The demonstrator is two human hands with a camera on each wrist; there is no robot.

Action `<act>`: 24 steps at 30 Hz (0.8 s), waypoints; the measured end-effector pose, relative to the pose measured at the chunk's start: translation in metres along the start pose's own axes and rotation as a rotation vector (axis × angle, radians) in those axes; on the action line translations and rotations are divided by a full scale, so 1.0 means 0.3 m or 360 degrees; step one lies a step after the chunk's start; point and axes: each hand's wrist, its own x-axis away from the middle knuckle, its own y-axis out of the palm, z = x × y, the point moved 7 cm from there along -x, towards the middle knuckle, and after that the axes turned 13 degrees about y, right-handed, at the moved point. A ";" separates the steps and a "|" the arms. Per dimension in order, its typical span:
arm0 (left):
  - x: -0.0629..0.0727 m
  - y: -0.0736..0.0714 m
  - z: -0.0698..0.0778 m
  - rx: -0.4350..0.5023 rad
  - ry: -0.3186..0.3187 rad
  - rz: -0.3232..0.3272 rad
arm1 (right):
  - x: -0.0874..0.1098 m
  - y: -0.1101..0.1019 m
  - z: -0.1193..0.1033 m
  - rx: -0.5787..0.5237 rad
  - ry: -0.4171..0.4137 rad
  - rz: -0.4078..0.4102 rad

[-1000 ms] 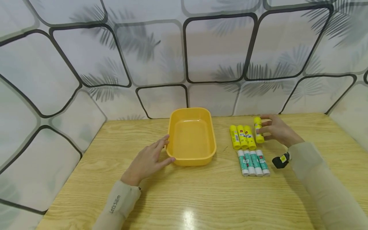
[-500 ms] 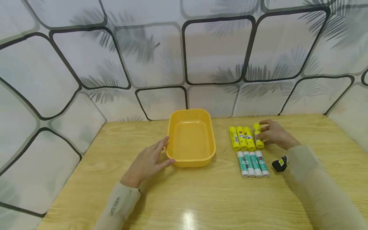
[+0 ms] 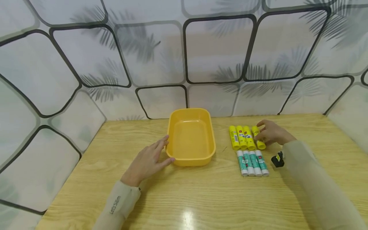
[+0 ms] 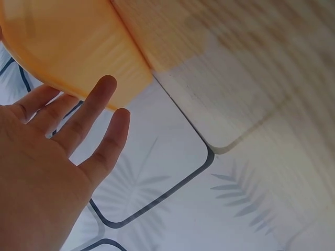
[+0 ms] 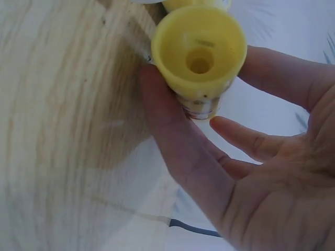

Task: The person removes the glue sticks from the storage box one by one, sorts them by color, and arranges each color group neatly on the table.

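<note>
My left hand (image 3: pixel 147 163) has its fingers spread against the near left side of a yellow plastic basin (image 3: pixel 191 137), fingertips at the rim. In the left wrist view the fingers are mostly straight against its orange-lit wall (image 4: pixel 78 47). My right hand (image 3: pixel 273 132) grips a yellow glue stick (image 3: pixel 261 145) between thumb and fingers, at the right end of a row of yellow glue sticks (image 3: pixel 242 138). The right wrist view looks onto the hollow round end of the held glue stick (image 5: pixel 199 31). Below that row lie several white-and-green glue sticks (image 3: pixel 253 163) side by side.
The wooden table (image 3: pixel 184 195) runs back to a patterned curtain or wall covering (image 3: pixel 221 48). A small black device (image 3: pixel 278 159) sits at my right wrist, just right of the green row.
My right hand has lowered the yellow glue stick toward the near side and tilted it into line beside the others. The left hand stays at the basin.
</note>
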 end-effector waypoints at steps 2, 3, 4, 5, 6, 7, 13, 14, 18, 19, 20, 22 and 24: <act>-0.002 0.001 0.003 -0.0008 0.0005 -0.0005 | -0.005 0.000 -0.001 0.0044 0.0013 0.0006; -0.002 0.002 0.004 -0.0012 0.0012 -0.0006 | -0.008 0.001 -0.001 0.0066 0.0014 0.0011; -0.002 0.002 0.006 -0.0016 0.0015 -0.0008 | -0.009 0.002 -0.001 0.0083 0.0019 0.0018; -0.002 0.003 0.007 -0.0019 0.0019 -0.0010 | -0.010 0.002 0.000 0.0095 0.0021 0.0024; -0.002 0.004 0.009 -0.0023 0.0025 -0.0010 | -0.010 0.002 0.002 0.0102 0.0024 0.0030; -0.003 0.004 0.011 -0.0026 0.0029 -0.0009 | -0.011 0.001 0.004 0.0113 0.0028 0.0039; -0.002 0.006 0.016 -0.0029 0.0034 0.0001 | -0.005 -0.001 0.014 0.0117 0.0038 0.0055; -0.002 0.006 0.016 -0.0027 0.0033 0.0002 | -0.004 0.000 0.016 0.0113 0.0041 0.0054; -0.003 0.005 0.018 -0.0018 0.0040 0.0011 | -0.006 0.001 0.022 0.0077 0.0057 0.0042; -0.003 0.005 0.019 -0.0018 0.0042 0.0012 | -0.008 0.001 0.023 0.0069 0.0059 0.0038; -0.003 0.004 0.019 -0.0019 0.0042 0.0013 | -0.008 0.000 0.023 0.0060 0.0059 0.0036; -0.003 0.003 0.018 -0.0023 0.0039 0.0015 | -0.008 -0.002 0.021 0.0057 0.0045 0.0037; -0.003 0.003 0.017 -0.0022 0.0031 0.0016 | -0.007 -0.007 0.020 0.0057 0.0030 0.0047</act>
